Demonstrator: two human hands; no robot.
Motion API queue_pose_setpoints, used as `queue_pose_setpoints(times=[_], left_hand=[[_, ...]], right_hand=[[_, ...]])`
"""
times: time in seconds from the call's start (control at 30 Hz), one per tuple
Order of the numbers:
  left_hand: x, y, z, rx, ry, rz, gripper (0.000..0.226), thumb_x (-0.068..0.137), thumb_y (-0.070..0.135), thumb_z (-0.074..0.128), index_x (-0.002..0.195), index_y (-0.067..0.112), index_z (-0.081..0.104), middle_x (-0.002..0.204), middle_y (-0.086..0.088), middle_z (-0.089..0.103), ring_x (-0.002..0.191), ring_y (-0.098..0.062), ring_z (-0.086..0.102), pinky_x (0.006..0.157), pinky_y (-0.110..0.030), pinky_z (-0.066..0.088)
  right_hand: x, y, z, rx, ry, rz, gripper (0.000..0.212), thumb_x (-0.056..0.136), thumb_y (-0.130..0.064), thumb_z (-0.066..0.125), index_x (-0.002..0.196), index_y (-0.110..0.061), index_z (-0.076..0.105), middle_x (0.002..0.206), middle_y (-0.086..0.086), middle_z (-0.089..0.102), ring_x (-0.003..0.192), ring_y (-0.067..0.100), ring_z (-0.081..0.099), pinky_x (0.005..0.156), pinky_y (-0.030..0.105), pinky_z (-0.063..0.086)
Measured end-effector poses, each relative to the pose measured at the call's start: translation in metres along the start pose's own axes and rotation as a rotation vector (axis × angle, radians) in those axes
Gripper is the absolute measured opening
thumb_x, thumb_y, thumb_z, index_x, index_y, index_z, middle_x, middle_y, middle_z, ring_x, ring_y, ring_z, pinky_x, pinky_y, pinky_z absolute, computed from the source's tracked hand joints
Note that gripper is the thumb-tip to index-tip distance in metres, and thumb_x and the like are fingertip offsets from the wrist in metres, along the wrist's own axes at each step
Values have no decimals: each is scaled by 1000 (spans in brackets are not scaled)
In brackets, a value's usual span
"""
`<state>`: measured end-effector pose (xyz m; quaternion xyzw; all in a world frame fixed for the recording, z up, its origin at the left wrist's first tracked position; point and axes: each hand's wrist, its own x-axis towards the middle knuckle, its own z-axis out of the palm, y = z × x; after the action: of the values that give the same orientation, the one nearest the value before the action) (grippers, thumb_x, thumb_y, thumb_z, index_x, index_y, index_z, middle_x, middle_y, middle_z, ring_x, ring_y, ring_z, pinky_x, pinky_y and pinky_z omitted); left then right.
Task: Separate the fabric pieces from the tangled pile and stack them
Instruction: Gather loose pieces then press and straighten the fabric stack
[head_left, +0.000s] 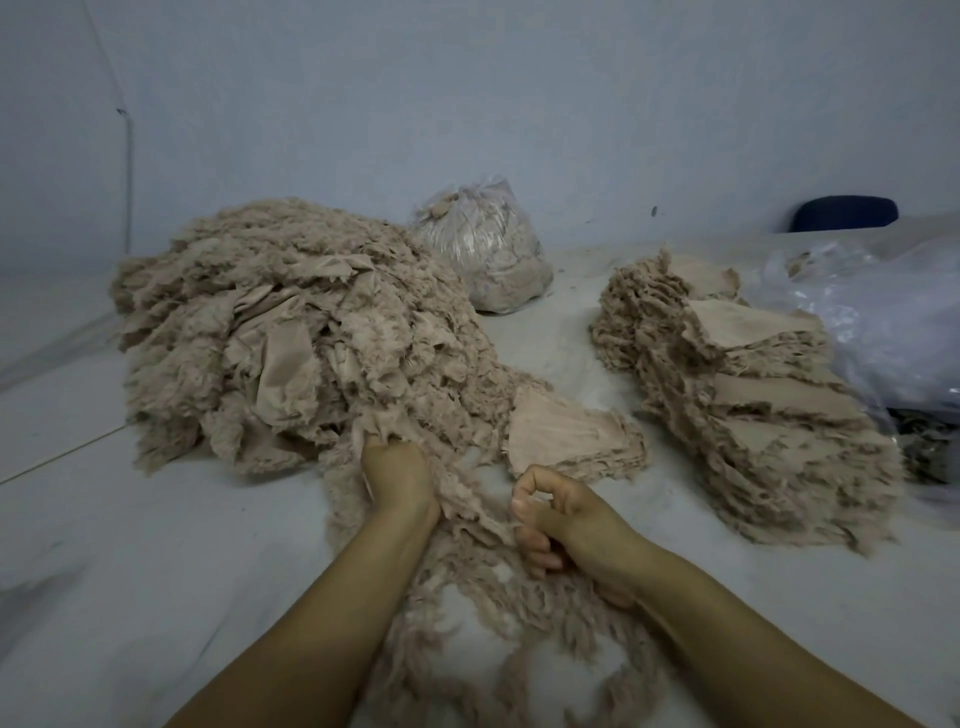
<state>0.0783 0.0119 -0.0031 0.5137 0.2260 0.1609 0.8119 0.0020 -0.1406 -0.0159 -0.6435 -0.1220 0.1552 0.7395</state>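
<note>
I am partway through sorting beige, frayed-edged fabric pieces on a pale counter (156, 545). The tangled pile (291, 332) rises at my left and spills a loose trail toward me between my forearms. My left hand (397, 475) is pushed into the near edge of that pile, fingers buried and curled into the cloth, gripping a clump. My right hand (561, 525) rests just beside it on the trailing scraps, fingers curled, thumb and forefinger seeming to pinch a frayed edge, though it is hard to be sure. A small started stack (571, 436) lies just beyond my right hand; a much taller finished stack (748, 410) sits farther right. I judge the next move is to tease one piece free of the tangle without dragging its neighbours, then lay it flat on the small stack.
</note>
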Motion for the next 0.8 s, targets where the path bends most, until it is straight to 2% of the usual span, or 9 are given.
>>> queue_pose_setpoints(times=[0.1,0.2,0.27,0.33,0.37,0.47,0.6,0.7,0.8], left_hand=[[-2,3,3,-79,-20,-43,36,97,0,35,97,19,64,83,0,66,68,-15,63,62,-29,56],[-5,9,2,-172,-16,-56,40,98,0,34,131,12,52,118,-13,62,92,-25,63,82,-37,54],[13,20,-4,-181,99,-136,40,102,13,31,140,6,41,135,-15,51,115,-30,55,79,-28,50],[8,30,-13,428,215,-68,37,102,22,29,131,9,48,134,-5,52,124,-21,49,86,-19,45],[7,33,-14,703,187,-3,30,102,20,31,119,17,55,123,0,57,117,-15,53,86,-16,44],[-9,29,-7,305,-125,-63,29,99,13,39,75,25,49,76,4,54,66,-10,53,54,-19,47],[-29,8,7,532,-408,184,17,96,18,51,80,17,56,77,-7,63,66,-17,59,58,-28,47],[-37,1,10,568,-553,145,15,94,4,47,90,13,58,81,-9,66,68,-19,63,62,-32,53],[-43,1,14,504,-593,131,34,91,-8,38,111,10,60,99,-8,68,87,-19,67,75,-31,57]], right_hand=[[0,-5,-1,0,-36,45,19,97,-13,48,80,-10,41,48,-3,37,39,8,27,41,20,33],[-3,-9,-4,-30,-99,108,21,97,-15,47,78,-12,41,46,-5,33,37,7,24,39,18,29],[-9,-11,-13,-74,-146,194,24,96,-21,49,74,-15,42,45,-6,29,35,6,21,37,16,26],[-12,-13,-25,-138,-118,248,26,97,-24,50,73,-15,46,44,-5,29,34,7,20,35,16,26],[-11,-14,-30,-210,-82,232,25,97,-25,51,75,-13,50,43,-5,32,33,7,22,35,16,27],[0,-16,-24,-451,-11,141,43,84,-50,61,89,-9,69,44,-11,45,34,6,36,37,19,33],[6,-13,-17,-507,297,-103,57,58,-84,60,91,-38,73,88,-16,71,80,1,65,69,15,52],[11,-9,-8,-421,358,-15,52,63,-72,71,98,-34,61,83,-9,65,63,0,59,51,11,42],[15,-12,-6,-206,497,-67,17,91,-22,64,76,-16,59,56,-4,58,44,8,48,39,19,36]])
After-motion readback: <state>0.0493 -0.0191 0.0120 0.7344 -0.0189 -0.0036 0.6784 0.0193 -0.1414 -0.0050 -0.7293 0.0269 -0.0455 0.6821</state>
